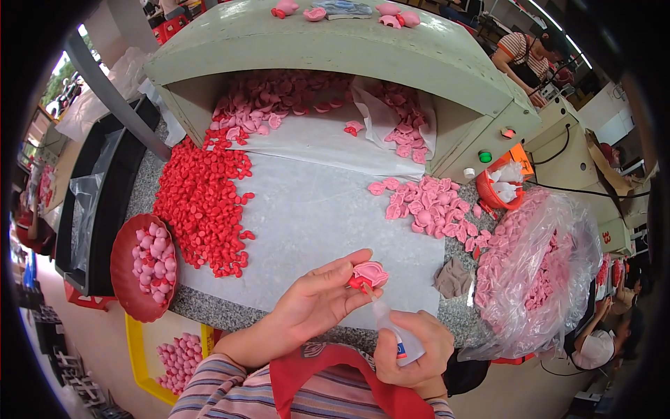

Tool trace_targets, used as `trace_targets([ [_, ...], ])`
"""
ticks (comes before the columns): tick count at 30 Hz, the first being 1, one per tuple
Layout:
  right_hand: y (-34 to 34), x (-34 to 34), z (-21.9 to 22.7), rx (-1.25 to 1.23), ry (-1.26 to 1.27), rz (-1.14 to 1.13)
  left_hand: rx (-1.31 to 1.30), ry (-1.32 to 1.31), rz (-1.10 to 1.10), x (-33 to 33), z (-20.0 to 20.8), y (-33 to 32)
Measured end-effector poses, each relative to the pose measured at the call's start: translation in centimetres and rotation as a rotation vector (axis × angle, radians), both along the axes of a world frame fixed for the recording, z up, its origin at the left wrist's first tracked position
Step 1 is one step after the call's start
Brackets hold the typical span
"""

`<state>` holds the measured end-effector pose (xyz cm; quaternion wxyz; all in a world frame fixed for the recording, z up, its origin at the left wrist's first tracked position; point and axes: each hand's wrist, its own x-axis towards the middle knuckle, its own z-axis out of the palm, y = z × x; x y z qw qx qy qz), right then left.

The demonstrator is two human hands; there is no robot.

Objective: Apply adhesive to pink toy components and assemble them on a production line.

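Observation:
My left hand [307, 297], palm up over the near edge of the white sheet, pinches a small pink hollow shell piece [373, 271] with a red part [358, 283] against it. Its hollow side faces up. A translucent squeeze bottle [383, 315] is gripped in my right hand [422, 349], just below and to the right. The bottle's thin nozzle points up at the red part; whether they touch, I cannot tell. A large heap of small red pieces [199, 209] lies to the left. Loose pink shells [436, 202] are spread to the right on the sheet and worktop.
A pale green open-fronted housing [328, 45] with more pink shells stands behind. At left are a red bowl [122, 262] of pieces, a black crate [68, 237] and a yellow bin [136, 349]. A clear bag [576, 230], orange basket [486, 192] and brown cloth [453, 279] sit right.

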<state>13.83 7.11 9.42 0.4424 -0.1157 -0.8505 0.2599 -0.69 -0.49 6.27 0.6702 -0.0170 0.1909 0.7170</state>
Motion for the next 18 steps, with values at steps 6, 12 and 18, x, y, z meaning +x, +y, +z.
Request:
trace_targets([
  [6, -0.01, 0.03, 0.11, 0.004, -0.004, 0.009, -0.015, 0.001, -0.004, 0.01, 0.18, 0.00],
  [12, 0.04, -0.04, 0.11, 0.006, -0.006, 0.011, -0.024, 0.007, -0.003, -0.01, 0.20, -0.04],
  [18, 0.10, -0.10, 0.20, 0.005, 0.034, 0.000, -0.026, 0.006, -0.005, 0.04, 0.21, 0.07],
])
